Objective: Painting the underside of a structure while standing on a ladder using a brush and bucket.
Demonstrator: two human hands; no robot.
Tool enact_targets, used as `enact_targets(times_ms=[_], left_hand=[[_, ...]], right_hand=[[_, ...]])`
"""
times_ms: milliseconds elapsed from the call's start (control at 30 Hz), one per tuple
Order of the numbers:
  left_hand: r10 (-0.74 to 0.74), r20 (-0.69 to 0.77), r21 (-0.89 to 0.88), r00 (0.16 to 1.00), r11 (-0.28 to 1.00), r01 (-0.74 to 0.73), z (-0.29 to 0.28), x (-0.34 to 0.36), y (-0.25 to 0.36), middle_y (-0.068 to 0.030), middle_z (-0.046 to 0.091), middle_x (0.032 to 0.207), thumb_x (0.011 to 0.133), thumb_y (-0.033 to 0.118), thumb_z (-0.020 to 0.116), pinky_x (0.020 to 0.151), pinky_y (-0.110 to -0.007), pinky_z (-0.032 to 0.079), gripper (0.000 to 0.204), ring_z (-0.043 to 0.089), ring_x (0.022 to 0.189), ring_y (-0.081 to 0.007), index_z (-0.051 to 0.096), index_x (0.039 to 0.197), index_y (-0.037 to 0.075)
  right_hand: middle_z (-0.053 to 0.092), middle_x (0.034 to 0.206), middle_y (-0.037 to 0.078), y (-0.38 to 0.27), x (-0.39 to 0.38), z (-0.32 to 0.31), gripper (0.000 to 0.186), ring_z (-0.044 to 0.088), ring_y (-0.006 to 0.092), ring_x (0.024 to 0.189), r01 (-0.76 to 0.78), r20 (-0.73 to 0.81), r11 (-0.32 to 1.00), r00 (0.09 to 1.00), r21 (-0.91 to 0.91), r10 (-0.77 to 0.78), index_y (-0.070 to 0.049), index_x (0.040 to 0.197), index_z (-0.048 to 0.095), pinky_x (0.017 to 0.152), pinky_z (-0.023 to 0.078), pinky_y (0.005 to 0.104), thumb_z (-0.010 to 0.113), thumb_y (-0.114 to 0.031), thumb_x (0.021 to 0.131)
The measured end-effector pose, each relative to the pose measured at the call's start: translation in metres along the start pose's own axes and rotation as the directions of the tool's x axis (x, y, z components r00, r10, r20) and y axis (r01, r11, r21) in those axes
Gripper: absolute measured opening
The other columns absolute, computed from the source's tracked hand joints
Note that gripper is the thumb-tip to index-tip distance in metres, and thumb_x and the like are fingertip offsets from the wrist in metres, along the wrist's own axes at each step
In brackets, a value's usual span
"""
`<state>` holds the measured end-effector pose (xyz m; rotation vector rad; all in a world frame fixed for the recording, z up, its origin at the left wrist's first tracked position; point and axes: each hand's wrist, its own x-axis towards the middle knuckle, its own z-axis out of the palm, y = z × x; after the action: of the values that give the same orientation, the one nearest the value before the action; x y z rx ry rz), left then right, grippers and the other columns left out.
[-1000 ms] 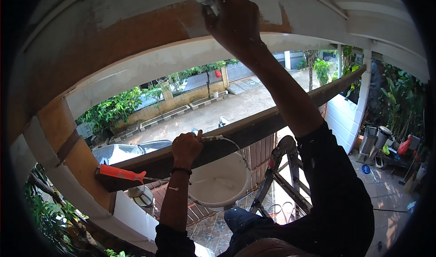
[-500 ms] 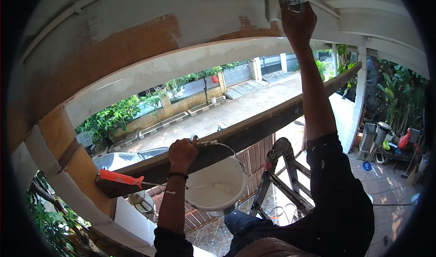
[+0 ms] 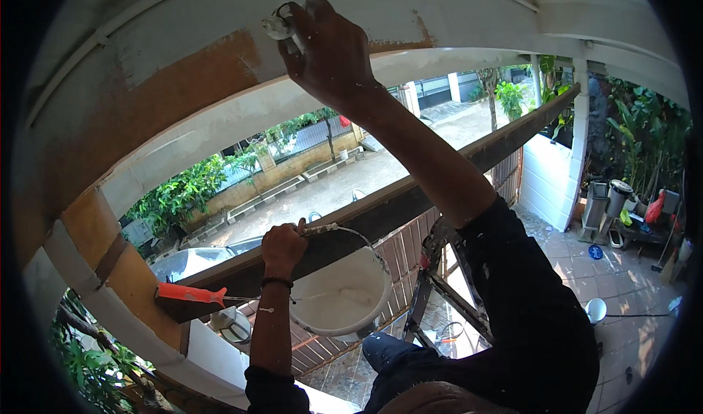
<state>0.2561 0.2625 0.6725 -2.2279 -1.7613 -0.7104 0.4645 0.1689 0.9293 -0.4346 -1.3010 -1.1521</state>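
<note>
My right hand [image 3: 326,51] is raised high at the upper beam, closed around a paint-caked tool [image 3: 277,24], possibly a brush, against its patchy white and orange-brown face [image 3: 183,77]. My left hand [image 3: 284,249] is closed on the handle of a white bucket [image 3: 337,297] at the top edge of a long dark plank [image 3: 395,213]. Pale liquid is inside the bucket, which hangs just below the plank. An orange-handled tool [image 3: 192,294], probably a roller frame, lies across the plank's left end, its metal rod reaching toward the bucket.
A paint-spattered stepladder [image 3: 439,282] stands below at my right. A white post [image 3: 581,136], plants, stacked containers [image 3: 615,202] and a small white pail [image 3: 595,311] are on the right. Beyond the plank are a gate, a car [image 3: 190,264] and a street [image 3: 307,191].
My right hand swung right along the beam, then back left and slightly lower to a spot left of where it started. My left hand stays gripping at the plank.
</note>
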Motion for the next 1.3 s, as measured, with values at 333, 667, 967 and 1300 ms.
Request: enact_targets(times_ms=[333, 667, 967, 1300], left_hand=[[0.061, -0.09, -0.031, 0.994, 0.997, -0.064, 0.012, 0.002, -0.002, -0.0218, 0.072, 0.089, 0.101, 0.049, 0.043, 0.085, -0.049, 0.052, 0.055, 0.068, 0.091, -0.0391, 0.077, 0.089, 0.007], [0.053, -0.075, -0.003, 0.996, 0.999, -0.053, 0.015, 0.004, -0.005, -0.019, 0.073, 0.087, 0.101, 0.048, 0.044, 0.086, -0.046, 0.053, 0.056, 0.068, 0.092, -0.0365, 0.075, 0.085, 0.004], [0.061, -0.077, -0.022, 0.995, 0.998, -0.063, 0.016, 0.005, -0.004, -0.0196, 0.073, 0.088, 0.101, 0.048, 0.045, 0.085, -0.046, 0.053, 0.055, 0.069, 0.092, -0.0363, 0.075, 0.085, 0.005], [0.051, -0.087, 0.001, 0.995, 0.999, -0.051, 0.016, 0.003, -0.012, -0.0191, 0.073, 0.091, 0.101, 0.051, 0.043, 0.087, -0.047, 0.051, 0.056, 0.068, 0.093, -0.0368, 0.077, 0.092, 0.008]], right_hand=[[0.072, 0.084, 0.015, 0.14, -0.019, -0.045, 0.025, 0.071, 0.0188, 0.073, -0.47, 0.023, 0.568, 0.784, 0.676, 0.621, 0.007, 0.097, 0.068, 0.067, 0.062, 0.0329, 0.079, -0.01, 0.083], [0.071, 0.091, 0.014, 0.272, -0.063, -0.142, 0.023, 0.071, 0.0184, 0.078, -0.566, -0.142, 0.664, 0.7, 0.488, 0.7, 0.007, 0.1, 0.065, 0.065, 0.064, 0.0318, 0.075, -0.008, 0.087], [0.059, 0.092, 0.013, 0.113, -0.047, -0.052, 0.027, 0.067, 0.0337, 0.073, -0.173, -0.116, 0.911, 0.983, -0.374, 0.139, -0.01, 0.102, 0.063, 0.063, 0.056, 0.0424, 0.075, -0.017, 0.079], [0.069, 0.09, 0.015, -0.01, -0.017, -0.009, 0.024, 0.072, 0.0283, 0.079, -0.226, -0.065, 0.848, 0.954, 0.479, 0.291, 0.0, 0.101, 0.065, 0.07, 0.057, 0.0362, 0.074, -0.012, 0.083]])
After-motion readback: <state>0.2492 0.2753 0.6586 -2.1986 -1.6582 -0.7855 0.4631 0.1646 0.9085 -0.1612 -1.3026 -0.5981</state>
